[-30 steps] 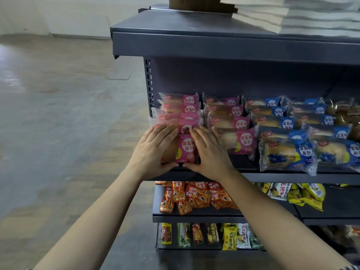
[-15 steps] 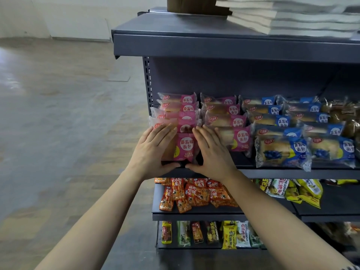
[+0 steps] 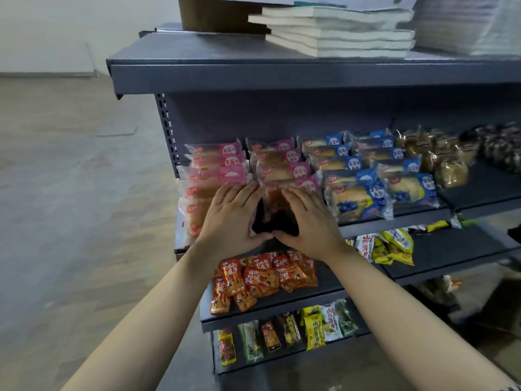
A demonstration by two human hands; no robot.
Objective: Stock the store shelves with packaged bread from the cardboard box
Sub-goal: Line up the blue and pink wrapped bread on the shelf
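Hands shifted right: left hand [image 3: 231, 221] and right hand [image 3: 310, 222], fingers straight, half-hide a blurred bread packet [image 3: 275, 197].

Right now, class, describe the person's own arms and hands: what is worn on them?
The left hand and right hand are bare: no gloves, rings or watch show. Both forearms are uncovered down to the picture's bottom edge. At the bottom right corner a sliver of striped fabric shows by the right arm, perhaps a sleeve edge.

Left hand [image 3: 229, 221] and right hand [image 3: 308, 225] slid right onto 2nd pink stack [image 3: 282, 170].
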